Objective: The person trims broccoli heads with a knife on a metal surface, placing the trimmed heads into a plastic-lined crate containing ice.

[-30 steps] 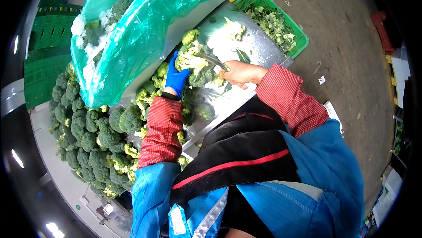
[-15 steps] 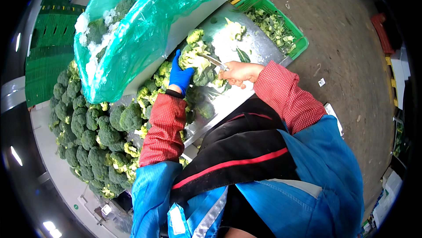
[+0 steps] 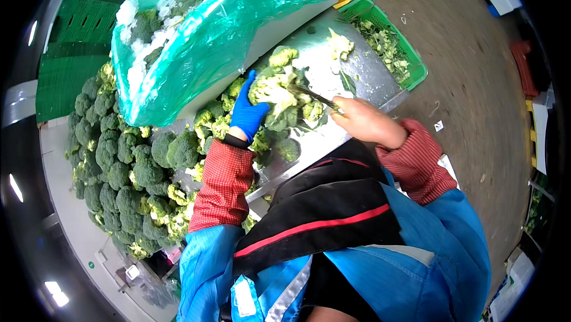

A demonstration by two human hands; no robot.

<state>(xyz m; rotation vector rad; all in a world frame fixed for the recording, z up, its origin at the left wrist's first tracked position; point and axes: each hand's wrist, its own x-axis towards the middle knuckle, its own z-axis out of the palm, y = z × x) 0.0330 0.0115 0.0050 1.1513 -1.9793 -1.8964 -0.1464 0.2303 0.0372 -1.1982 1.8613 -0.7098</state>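
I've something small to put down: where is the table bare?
The table is mostly bare between the leaf and green basket. Broccoli crowds the left hand and lies heaped farther left; the right hand, holding the knife, is at the near edge.

Left grip [image 3: 248, 112] gloved, cupped, right grip [image 3: 364, 120] bare, curled tight, both forearms [image 3: 222, 185] stretched forward

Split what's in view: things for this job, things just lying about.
Likely for the job: knife in right hand, broccoli in left hand, metal table, green bag, green basket of trimmings.

Likely lying about: white scrap on floor, red object near right edge.
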